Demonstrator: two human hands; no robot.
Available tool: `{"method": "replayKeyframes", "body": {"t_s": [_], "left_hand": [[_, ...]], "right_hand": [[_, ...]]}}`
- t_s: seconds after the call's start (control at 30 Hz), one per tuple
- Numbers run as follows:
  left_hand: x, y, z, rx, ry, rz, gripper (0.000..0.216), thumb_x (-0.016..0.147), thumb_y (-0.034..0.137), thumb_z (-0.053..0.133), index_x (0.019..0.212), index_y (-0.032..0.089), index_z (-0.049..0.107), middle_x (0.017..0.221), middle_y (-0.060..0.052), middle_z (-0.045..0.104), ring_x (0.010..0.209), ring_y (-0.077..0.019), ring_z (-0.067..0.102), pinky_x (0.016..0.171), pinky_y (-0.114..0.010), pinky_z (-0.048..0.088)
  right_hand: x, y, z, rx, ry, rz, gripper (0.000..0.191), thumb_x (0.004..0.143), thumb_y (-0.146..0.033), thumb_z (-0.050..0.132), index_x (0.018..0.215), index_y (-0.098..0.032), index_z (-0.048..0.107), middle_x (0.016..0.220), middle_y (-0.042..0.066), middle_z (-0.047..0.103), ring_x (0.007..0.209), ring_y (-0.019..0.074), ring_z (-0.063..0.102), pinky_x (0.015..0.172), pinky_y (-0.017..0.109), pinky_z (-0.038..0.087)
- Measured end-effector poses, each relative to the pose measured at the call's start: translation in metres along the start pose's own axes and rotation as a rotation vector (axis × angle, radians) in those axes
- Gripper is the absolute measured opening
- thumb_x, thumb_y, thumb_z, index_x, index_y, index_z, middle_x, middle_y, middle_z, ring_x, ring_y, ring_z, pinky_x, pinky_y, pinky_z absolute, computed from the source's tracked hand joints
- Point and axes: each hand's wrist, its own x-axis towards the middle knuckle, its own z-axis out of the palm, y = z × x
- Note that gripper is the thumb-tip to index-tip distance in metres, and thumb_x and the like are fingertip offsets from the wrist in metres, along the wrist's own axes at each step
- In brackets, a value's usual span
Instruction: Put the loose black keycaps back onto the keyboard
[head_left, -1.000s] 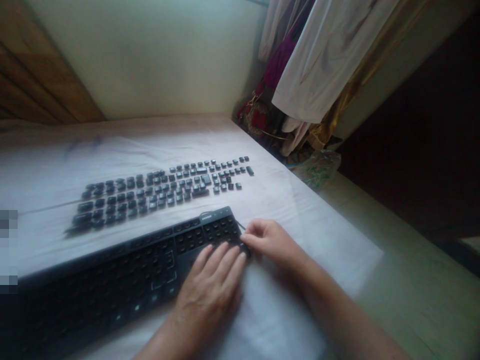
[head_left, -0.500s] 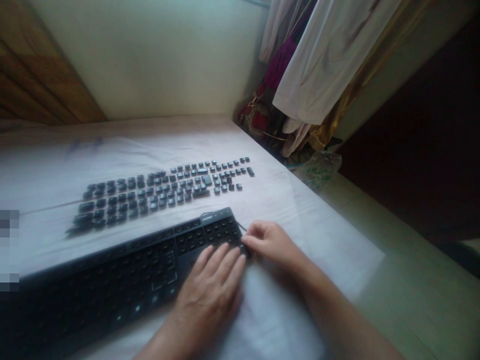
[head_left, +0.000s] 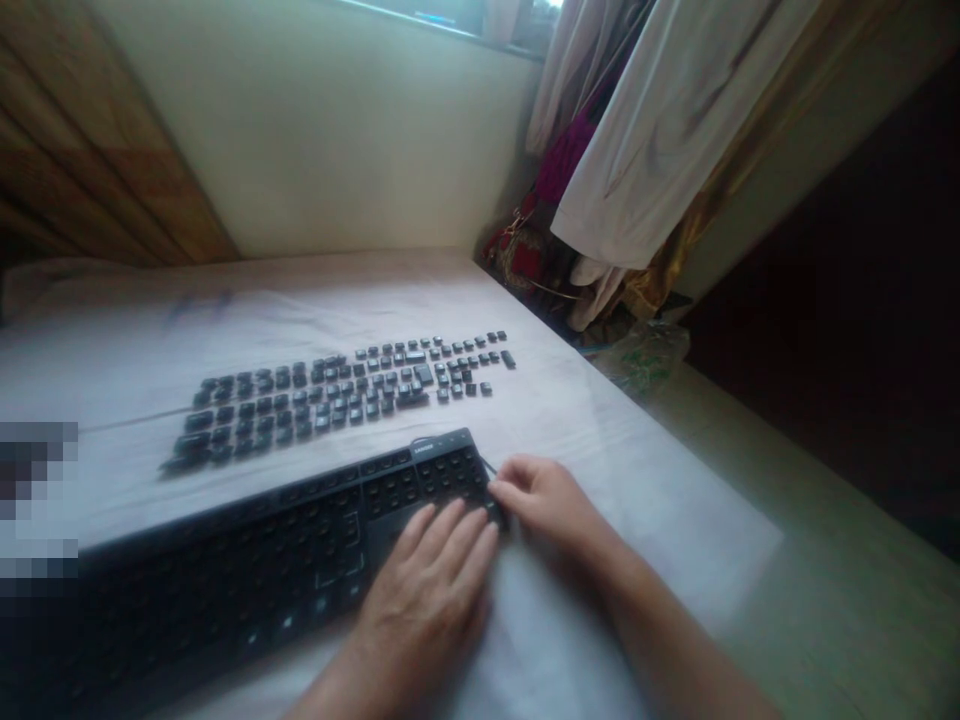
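Keyboard [head_left: 289, 550] lies slanted on a pale sheet [head_left: 600, 440], loose keys [head_left: 334, 391] in rows beyond. My left hand [head_left: 435, 575] rests, fingers extended, on the keyboard's right end; my right hand [head_left: 547, 498] curls at its corner, any hold unclear.

big flat whitish cloth-covered surface [head_left: 637, 480], kinda wrinkly, long black plastic keyboard [head_left: 262, 555] sitting up front, bunch of small black plastic keycaps [head_left: 332, 391] in rough rows just behind it
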Motion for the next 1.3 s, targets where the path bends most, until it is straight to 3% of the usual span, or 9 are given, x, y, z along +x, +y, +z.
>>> {"method": "replayKeyframes", "body": {"t_s": [0.2, 0.53, 0.67, 0.9, 1.07, 1.3], "left_hand": [[-0.001, -0.002, 0.002, 0.043, 0.05, 0.021, 0.034, 0.1, 0.033, 0.045, 0.127, 0.022, 0.064, 0.127, 0.0, 0.068, 0.122, -0.0185, 0.057, 0.117, -0.034, 0.025], [-0.005, -0.017, 0.005, 0.203, 0.178, 0.177, 0.032, 0.102, 0.026, 0.041, 0.118, 0.024, 0.068, 0.119, 0.001, 0.071, 0.118, -0.0153, 0.058, 0.119, -0.032, 0.022], [-0.014, -0.03, -0.006, 0.28, 0.143, 0.167, 0.034, 0.104, 0.025, 0.038, 0.12, 0.027, 0.067, 0.123, 0.002, 0.07, 0.122, -0.0142, 0.056, 0.12, -0.033, 0.021], [-0.037, -0.058, -0.036, 0.373, 0.026, 0.134, 0.036, 0.1, 0.021, 0.04, 0.127, 0.024, 0.063, 0.127, -0.001, 0.068, 0.12, -0.0175, 0.06, 0.109, -0.034, 0.037], [-0.043, -0.071, -0.053, 0.428, 0.011, 0.101, 0.034, 0.098, 0.026, 0.045, 0.127, 0.021, 0.063, 0.127, -0.004, 0.068, 0.115, -0.0214, 0.063, 0.102, -0.037, 0.042], [-0.048, -0.068, -0.056, 0.335, -0.016, 0.022, 0.033, 0.097, 0.027, 0.05, 0.127, 0.024, 0.062, 0.128, -0.002, 0.068, 0.117, -0.02, 0.062, 0.104, -0.036, 0.043]], "right_hand": [[-0.001, -0.014, 0.0, -0.261, -0.014, 0.003, 0.026, 0.091, -0.032, 0.053, 0.081, -0.018, 0.073, 0.08, 0.005, 0.076, 0.075, 0.0163, 0.068, 0.067, 0.022, 0.044], [0.006, -0.033, -0.003, -0.594, 0.031, -0.032, 0.024, 0.086, -0.025, 0.055, 0.077, -0.02, 0.076, 0.081, 0.009, 0.078, 0.075, 0.0196, 0.068, 0.062, 0.027, 0.036], [0.011, -0.032, -0.014, -0.672, 0.064, 0.012, 0.027, 0.088, -0.026, 0.051, 0.081, -0.019, 0.077, 0.085, 0.012, 0.078, 0.078, 0.0219, 0.069, 0.063, 0.029, 0.037], [0.02, -0.022, -0.04, -0.764, 0.079, 0.104, 0.03, 0.09, -0.027, 0.048, 0.086, -0.018, 0.077, 0.091, 0.014, 0.077, 0.083, 0.0243, 0.07, 0.063, 0.03, 0.038], [0.025, -0.023, -0.054, -0.81, 0.08, 0.175, 0.031, 0.091, -0.027, 0.047, 0.091, -0.019, 0.077, 0.094, 0.014, 0.076, 0.088, 0.0258, 0.07, 0.065, 0.03, 0.041], [0.018, -0.061, -0.046, -0.83, 0.1, 0.146, 0.032, 0.095, -0.033, 0.047, 0.103, -0.02, 0.074, 0.106, 0.014, 0.074, 0.096, 0.0282, 0.069, 0.072, 0.033, 0.044]]}}
